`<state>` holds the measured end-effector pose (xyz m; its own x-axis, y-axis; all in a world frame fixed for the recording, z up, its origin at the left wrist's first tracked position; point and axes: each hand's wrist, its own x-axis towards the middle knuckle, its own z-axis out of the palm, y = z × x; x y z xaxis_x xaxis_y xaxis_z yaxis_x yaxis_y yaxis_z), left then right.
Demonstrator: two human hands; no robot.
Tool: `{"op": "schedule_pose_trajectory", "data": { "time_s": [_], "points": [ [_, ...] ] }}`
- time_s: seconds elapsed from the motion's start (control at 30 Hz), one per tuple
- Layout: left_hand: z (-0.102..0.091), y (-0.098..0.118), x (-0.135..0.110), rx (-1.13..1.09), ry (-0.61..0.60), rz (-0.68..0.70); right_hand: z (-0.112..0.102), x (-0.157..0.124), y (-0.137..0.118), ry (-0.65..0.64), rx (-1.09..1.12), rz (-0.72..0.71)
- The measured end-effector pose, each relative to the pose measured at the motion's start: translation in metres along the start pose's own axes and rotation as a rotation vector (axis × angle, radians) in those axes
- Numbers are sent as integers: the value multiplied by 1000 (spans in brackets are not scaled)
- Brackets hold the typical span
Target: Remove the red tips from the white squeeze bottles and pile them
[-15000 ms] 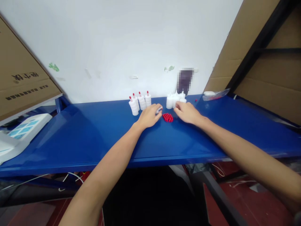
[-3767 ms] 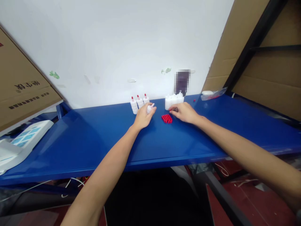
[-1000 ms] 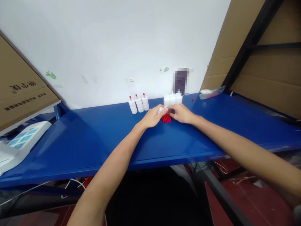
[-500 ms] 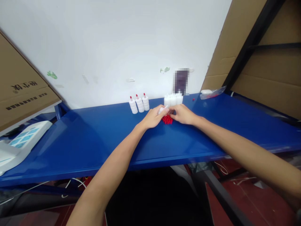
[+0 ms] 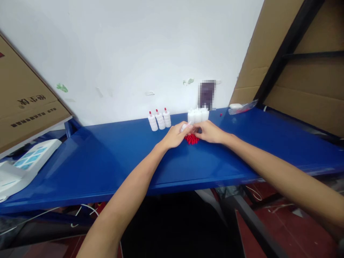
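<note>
My left hand point(image 5: 174, 135) is closed around a small white bottle point(image 5: 184, 126) whose nozzle end sticks out toward the right. My right hand point(image 5: 209, 131) meets it with fingers pinched at the bottle's tip, over a cluster of small red caps point(image 5: 191, 139) on the blue table point(image 5: 113, 157). What the pinch holds is hidden. Three white bottles with red caps point(image 5: 159, 119) stand to the left near the wall. A group of uncapped white bottles point(image 5: 198, 115) stands just behind my hands.
A white device with a light blue panel point(image 5: 24, 166) lies at the table's left end under a cardboard box point(image 5: 24, 104). A clear bag with a white object point(image 5: 240, 106) lies at the back right. Cardboard and a black frame point(image 5: 290, 43) rise on the right.
Both hands have stayed together over the red caps during the last second. A few seconds ago the left hand with its bottle was further left, beside the capped bottles.
</note>
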<state>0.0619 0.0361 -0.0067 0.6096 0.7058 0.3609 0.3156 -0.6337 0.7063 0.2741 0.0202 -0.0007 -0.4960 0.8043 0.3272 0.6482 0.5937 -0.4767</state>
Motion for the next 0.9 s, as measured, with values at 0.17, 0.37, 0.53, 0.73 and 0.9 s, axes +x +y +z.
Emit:
{"op": "schedule_pose_trajectory", "data": {
  "time_s": [0.17, 0.37, 0.53, 0.73, 0.9],
  "points": [
    [1, 0, 0, -40, 0, 4, 0, -1, 1, -14, 14, -17],
    [1, -3, 0, 0, 29, 0, -1, 0, 0, -26, 23, -1],
    [-3, -1, -4, 58, 73, -23, -1, 2, 1, -24, 92, 35],
    [-9, -1, -10, 45, 120, -83, -3, 2, 1, -32, 144, 65],
    [-6, -4, -8, 18, 109, -106, -6, 2, 0, -31, 101, 74]
  ]
}}
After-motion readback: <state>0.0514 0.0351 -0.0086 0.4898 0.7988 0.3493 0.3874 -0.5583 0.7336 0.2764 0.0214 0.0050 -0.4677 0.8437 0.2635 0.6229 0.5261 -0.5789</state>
